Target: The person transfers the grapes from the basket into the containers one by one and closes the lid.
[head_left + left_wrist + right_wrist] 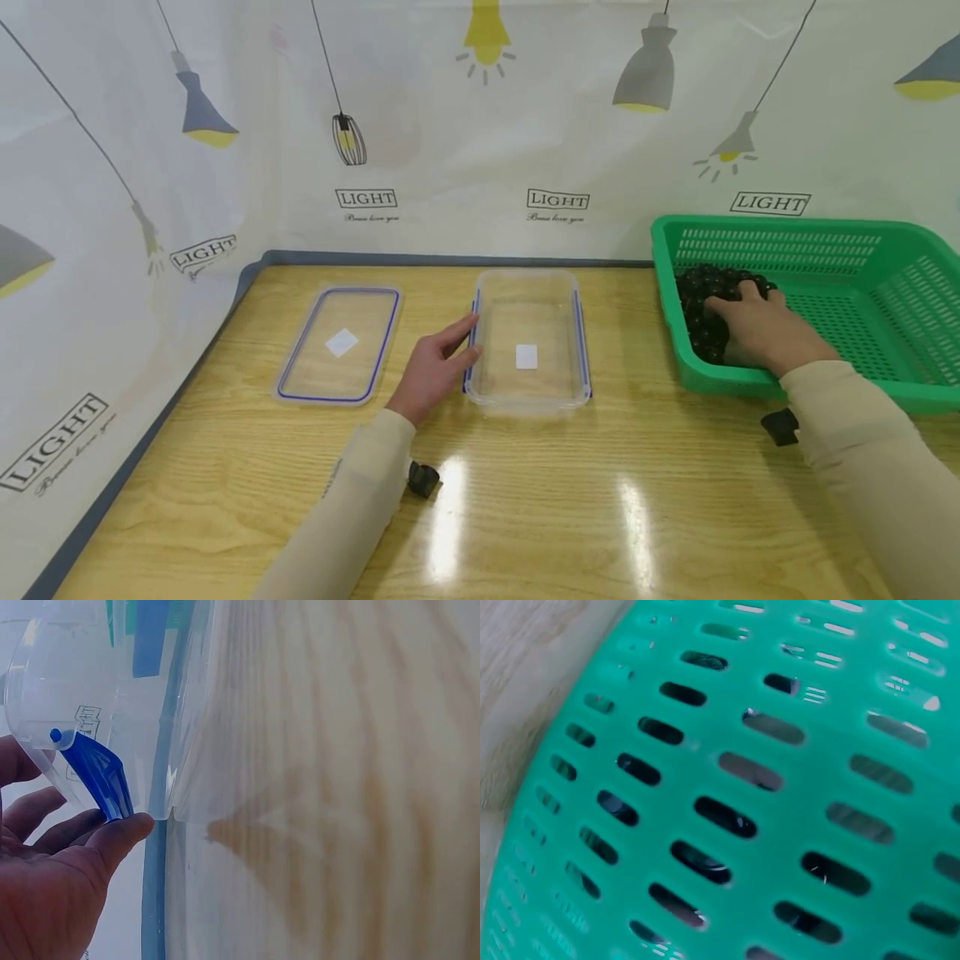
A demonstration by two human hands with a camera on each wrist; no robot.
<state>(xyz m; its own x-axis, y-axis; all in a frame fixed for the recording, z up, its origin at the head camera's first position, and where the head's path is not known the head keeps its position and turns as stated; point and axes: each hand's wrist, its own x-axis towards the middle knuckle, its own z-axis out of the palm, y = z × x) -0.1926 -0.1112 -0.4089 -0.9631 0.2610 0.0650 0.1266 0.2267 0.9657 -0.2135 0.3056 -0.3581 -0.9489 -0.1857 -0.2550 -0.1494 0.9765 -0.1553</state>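
Note:
A clear plastic food container (528, 321) with blue side latches stands open-topped on the table. My left hand (435, 367) touches its left wall, thumb and fingers extended; the left wrist view shows them about a blue latch (101, 772) that hangs down. Off to the right, my right hand (776, 329) reaches into a green basket (813, 223), over a pile of glossy black, round, grape-sized pieces (705, 287). Its fingers bend down among them, and the fingertips are hidden. Only the slotted basket wall (727, 787) fills the right wrist view, dark pieces behind the slots.
A clear lid (337, 375) with a blue seal and a white label lies flat left of the container. Behind the wooden table (540, 500) hangs a white sheet (450, 125) printed with lamps. The basket's raised rim stands between the container and the black pieces.

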